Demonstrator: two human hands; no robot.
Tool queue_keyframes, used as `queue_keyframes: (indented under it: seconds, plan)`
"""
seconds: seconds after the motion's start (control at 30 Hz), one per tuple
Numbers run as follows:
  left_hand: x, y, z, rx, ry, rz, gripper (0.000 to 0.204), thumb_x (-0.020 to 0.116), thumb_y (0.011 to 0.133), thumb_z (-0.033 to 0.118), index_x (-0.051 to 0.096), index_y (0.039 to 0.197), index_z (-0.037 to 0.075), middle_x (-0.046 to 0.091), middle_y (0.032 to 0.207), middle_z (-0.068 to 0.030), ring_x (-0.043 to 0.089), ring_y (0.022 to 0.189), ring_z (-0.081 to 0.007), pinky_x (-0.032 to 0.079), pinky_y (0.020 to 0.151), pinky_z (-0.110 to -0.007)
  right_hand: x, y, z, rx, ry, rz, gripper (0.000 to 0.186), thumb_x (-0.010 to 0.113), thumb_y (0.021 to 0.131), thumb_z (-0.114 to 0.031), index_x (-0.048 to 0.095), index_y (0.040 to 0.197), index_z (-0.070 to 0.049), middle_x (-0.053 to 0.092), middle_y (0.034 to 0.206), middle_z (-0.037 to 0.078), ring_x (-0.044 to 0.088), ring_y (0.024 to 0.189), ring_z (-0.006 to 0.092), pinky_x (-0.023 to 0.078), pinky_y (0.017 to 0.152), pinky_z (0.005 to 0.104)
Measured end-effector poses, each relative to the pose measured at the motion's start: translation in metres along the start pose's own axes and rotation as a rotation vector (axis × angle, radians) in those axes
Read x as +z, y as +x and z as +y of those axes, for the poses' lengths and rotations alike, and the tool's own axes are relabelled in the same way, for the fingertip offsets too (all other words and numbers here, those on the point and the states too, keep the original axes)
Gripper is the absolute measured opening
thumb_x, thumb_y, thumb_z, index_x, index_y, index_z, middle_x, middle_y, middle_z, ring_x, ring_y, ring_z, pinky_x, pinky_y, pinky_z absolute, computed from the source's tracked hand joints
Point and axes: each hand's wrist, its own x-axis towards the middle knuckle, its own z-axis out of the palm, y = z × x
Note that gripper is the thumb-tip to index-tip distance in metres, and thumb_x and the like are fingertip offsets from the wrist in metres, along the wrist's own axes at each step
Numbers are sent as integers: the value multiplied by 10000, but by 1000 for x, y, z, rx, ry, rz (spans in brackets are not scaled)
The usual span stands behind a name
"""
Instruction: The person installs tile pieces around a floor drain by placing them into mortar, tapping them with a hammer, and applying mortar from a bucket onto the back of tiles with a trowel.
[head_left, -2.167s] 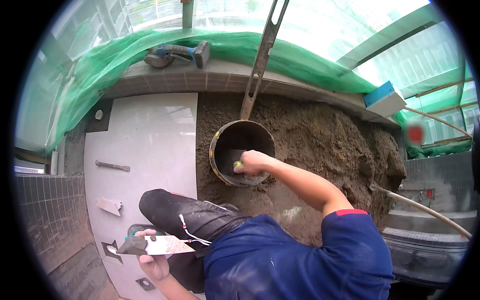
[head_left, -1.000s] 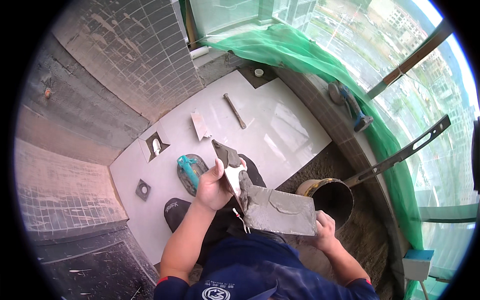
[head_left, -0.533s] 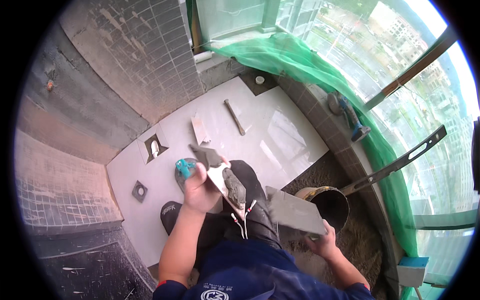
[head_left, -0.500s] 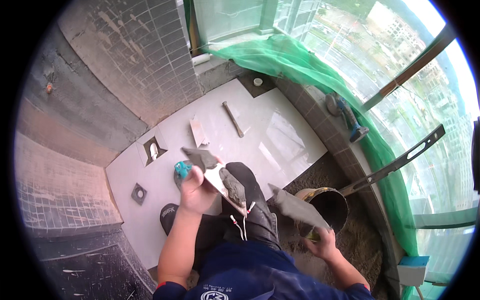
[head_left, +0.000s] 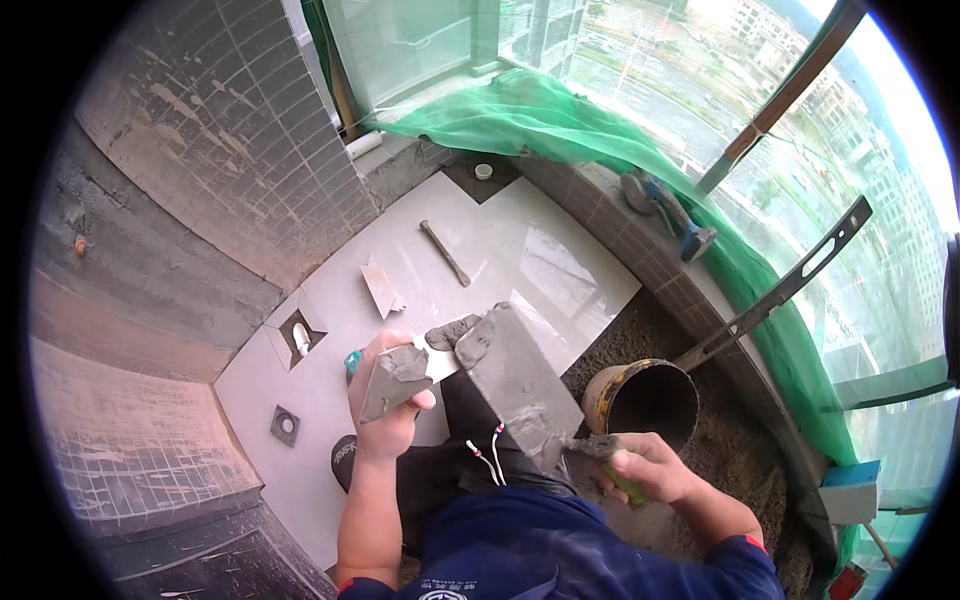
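My left hand (head_left: 385, 425) is closed round a cut white tile piece (head_left: 437, 357) with grey mortar (head_left: 402, 365) on it; whether it is one piece or two I cannot tell. Gripped in my right hand (head_left: 650, 468) is a trowel (head_left: 520, 385) with a broad rectangular blade and a yellow-green handle. Wet mortar smears the blade, and its far end meets or overlaps the mortar at the tile's right end. Part of a teal object (head_left: 352, 362) shows behind my left hand.
Around me are a bucket (head_left: 595, 400), a long slotted level (head_left: 775, 297), a hammer (head_left: 445, 253), a tile offcut (head_left: 380, 290) and a square drain cover (head_left: 285, 425). An angle grinder (head_left: 668, 212) rests on the ledge beside green netting (head_left: 570, 125). Rough mortar bed (head_left: 730, 500) lies at right.
My right hand has swung the trowel up and left from beside the bucket to the tile piece. My left hand has turned the tile piece and lowered slightly. The view has shifted a little.
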Motion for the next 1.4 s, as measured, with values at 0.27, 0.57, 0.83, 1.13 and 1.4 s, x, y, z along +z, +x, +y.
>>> queue_keyframes:
  seconds: [0.27,0.57,0.83,1.13,1.4]
  plan:
    - [-6,-12,-22,-61,-91,211,642,831,873,335,574,1324,-43,645,1146,-57,607,998,-143,486,923,-287,-7,2,30,-8,-157,-32,457,550,1068,-437,640,966,-1,592,719,17,545,637,93,419,594,268]
    - [9,-16,-8,-95,-29,154,695,884,807,355,552,1299,-5,606,1162,-38,586,1041,-147,473,945,-295,13,29,23,-61,-85,-81,446,537,1076,-431,616,989,0,582,728,21,538,644,95,434,599,266]
    - [-5,-19,-23,-102,-87,241,695,846,842,415,552,1297,-20,575,1235,-67,576,1099,-174,467,970,-315,-8,16,38,-32,-180,-54,445,564,1060,-439,616,891,-31,592,717,14,550,639,97,433,599,273]
    - [-10,-2,-26,-169,-440,154,671,774,922,257,430,1450,28,533,1274,-43,594,1152,-177,529,1008,-345,-30,-7,14,-82,-77,211,518,613,1019,-490,631,1042,27,583,709,43,547,580,119,439,559,286]
    - [3,-17,-32,26,-127,78,637,840,864,302,555,1325,-31,571,1269,-75,574,1109,-166,459,968,-313,-13,1,10,-32,-96,160,525,569,1045,-507,642,991,9,593,708,16,549,601,94,430,567,271]
